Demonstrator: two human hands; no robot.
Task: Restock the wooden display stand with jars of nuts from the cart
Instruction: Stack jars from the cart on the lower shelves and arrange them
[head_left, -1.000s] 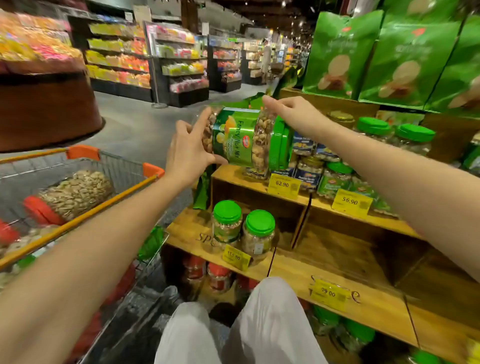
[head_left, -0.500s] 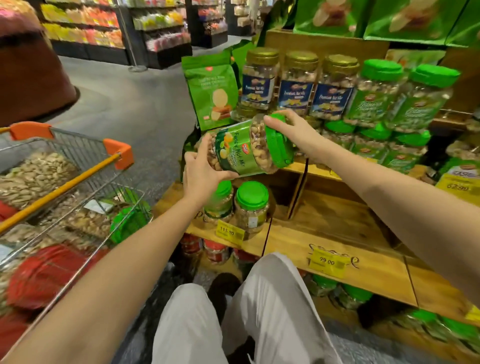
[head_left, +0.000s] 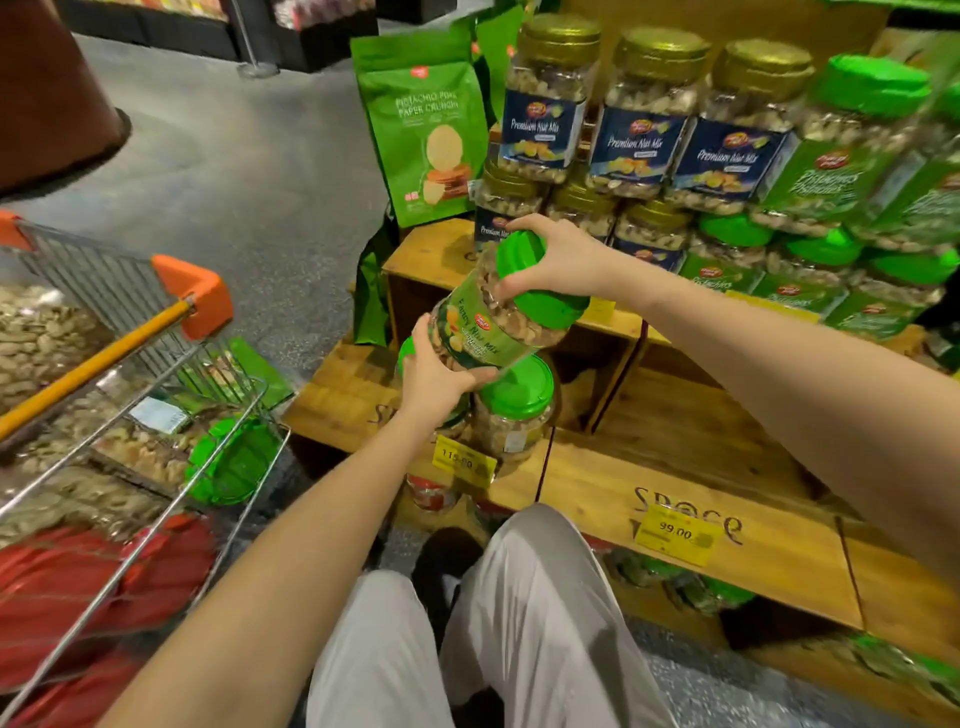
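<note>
Wooden display stand (head_left: 675, 431) shelves rise in steps ahead, and both hands hold one green-lidded jar of Fancy Nut Mix (head_left: 498, 322) in the air over the middle shelf's left end. The left hand (head_left: 436, 374) cups the jar's base from below, fingers wrapped round it; the right hand (head_left: 556, 260) clasps the green lid from above. The jar is tilted, its long axis running from lower left up to upper right, lid toward the upper shelf.

Directly beneath it stand two green-lidded jars (head_left: 514, 410) already on the middle shelf, the left one largely hidden behind the left hand, so the space under the held jar is taken. A yellow price tag (head_left: 462, 460) sits on the shelf edge below them, and a second yellow tag (head_left: 675, 535) further right. Three gold-lidded Premium Nut Mix jars (head_left: 644, 114) top the stack behind, beside a green Pistachio paper crunch bag (head_left: 431, 135). The cart (head_left: 130, 364) at left holds more jars lying down.
</note>
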